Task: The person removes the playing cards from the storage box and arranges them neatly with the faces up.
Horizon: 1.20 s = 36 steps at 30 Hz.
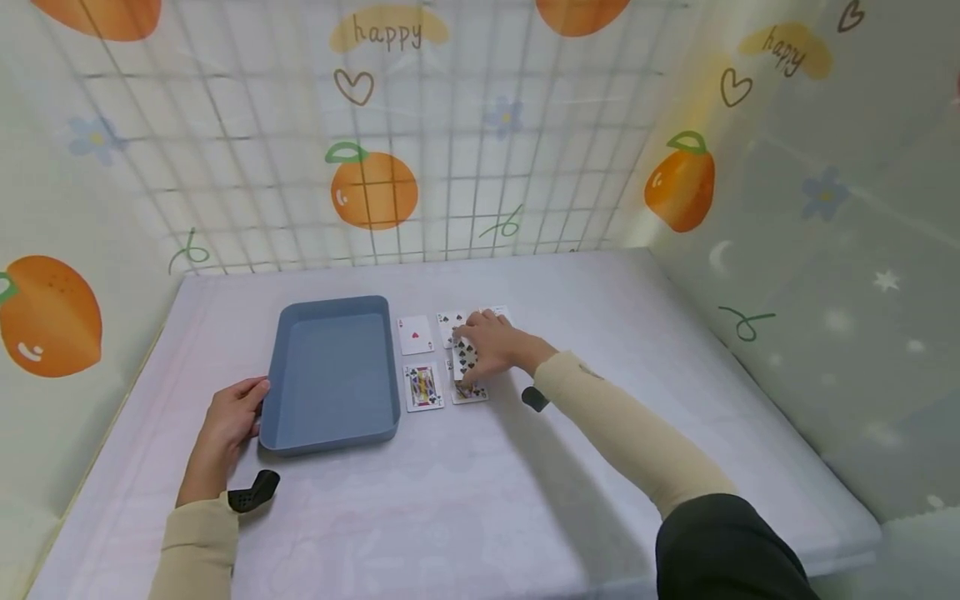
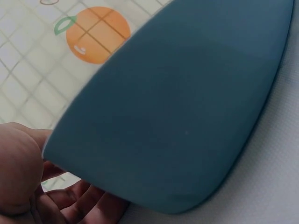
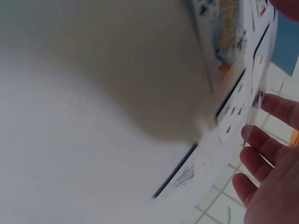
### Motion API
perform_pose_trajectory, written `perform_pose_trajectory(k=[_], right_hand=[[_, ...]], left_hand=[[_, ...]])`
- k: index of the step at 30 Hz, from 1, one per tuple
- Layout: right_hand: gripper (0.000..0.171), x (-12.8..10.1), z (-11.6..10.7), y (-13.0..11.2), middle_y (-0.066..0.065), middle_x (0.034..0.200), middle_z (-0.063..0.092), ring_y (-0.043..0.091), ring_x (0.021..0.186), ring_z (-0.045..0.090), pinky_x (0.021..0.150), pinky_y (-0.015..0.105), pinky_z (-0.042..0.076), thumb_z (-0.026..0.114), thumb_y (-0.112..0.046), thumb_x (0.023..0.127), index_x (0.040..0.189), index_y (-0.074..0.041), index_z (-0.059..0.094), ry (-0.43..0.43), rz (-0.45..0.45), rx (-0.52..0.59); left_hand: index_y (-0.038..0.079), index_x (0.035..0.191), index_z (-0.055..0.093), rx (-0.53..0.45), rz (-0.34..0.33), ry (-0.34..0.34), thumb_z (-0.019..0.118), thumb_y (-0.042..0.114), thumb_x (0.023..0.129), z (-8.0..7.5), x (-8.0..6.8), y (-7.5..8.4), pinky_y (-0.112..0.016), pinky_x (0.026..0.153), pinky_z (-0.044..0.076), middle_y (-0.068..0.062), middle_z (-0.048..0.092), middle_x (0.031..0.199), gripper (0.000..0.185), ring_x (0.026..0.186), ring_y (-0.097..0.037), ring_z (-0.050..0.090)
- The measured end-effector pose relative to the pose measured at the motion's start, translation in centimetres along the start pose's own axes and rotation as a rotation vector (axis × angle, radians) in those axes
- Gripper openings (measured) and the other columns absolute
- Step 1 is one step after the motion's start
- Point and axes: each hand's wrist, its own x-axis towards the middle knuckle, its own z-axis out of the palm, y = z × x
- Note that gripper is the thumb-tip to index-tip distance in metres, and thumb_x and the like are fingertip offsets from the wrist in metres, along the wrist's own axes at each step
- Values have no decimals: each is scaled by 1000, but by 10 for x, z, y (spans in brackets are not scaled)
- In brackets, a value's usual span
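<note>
At its near-left side, my left hand point(image 1: 228, 417) grips the blue-grey tray point(image 1: 273, 383), thumb at the rim and fingers below. In the left wrist view the tray's wall point(image 2: 177, 116) fills most of the picture, with the left hand point(image 2: 51, 186) at its edge. My right hand point(image 1: 497, 342) pinches a black-suited playing card point(image 1: 464, 360) between thumb and fingers, over other cards. An ace of hearts point(image 1: 416, 335) and a face card point(image 1: 424, 387) lie beside the tray. Another face card point(image 1: 471, 395) is partly covered, as are a spade card point(image 1: 448, 320) and a card point(image 1: 499, 312) behind the hand.
A white cloth covers the table point(image 1: 450, 500). Behind it stands a white wire grid point(image 1: 465, 192) with a fruit-printed sheet. Patterned sheets also hang at both sides. Black wrist devices point(image 1: 535, 399) sit at both wrists.
</note>
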Motion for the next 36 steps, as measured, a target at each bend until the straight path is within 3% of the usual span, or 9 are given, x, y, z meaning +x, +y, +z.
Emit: perform_pose_trajectory(k=[15, 21, 29, 36], right_hand=[[88, -31, 15, 36, 16, 139, 45, 32, 122, 39, 103, 52, 34, 78, -48, 68, 144, -13, 50, -24, 63, 41], [89, -38, 14, 43, 18, 141, 44, 34, 124, 38, 103, 53, 34, 78, -47, 69, 146, -14, 48, -44, 68, 48], [90, -44, 16, 48, 19, 139, 44, 36, 124, 39, 103, 56, 33, 78, -44, 68, 147, -15, 46, -52, 67, 66], [89, -45, 18, 51, 19, 138, 44, 36, 123, 39, 102, 55, 35, 78, -44, 69, 148, -16, 46, -53, 60, 56]], left_hand=[[0, 147, 43, 30, 22, 3, 48, 31, 105, 0, -4, 0, -24, 64, 54, -15, 59, 123, 52, 81, -2, 58], [1, 146, 45, 50, 28, 24, 49, 32, 105, -1, -2, -1, -24, 61, 51, -4, 62, 109, 52, 80, -4, 55], [4, 148, 44, 62, -1, 31, 47, 34, 105, 0, -3, 0, -24, 62, 49, -12, 57, 124, 53, 84, -7, 53], [2, 146, 45, 63, 21, 27, 47, 31, 105, -1, -2, 1, -24, 60, 49, -1, 61, 104, 51, 80, -5, 54]])
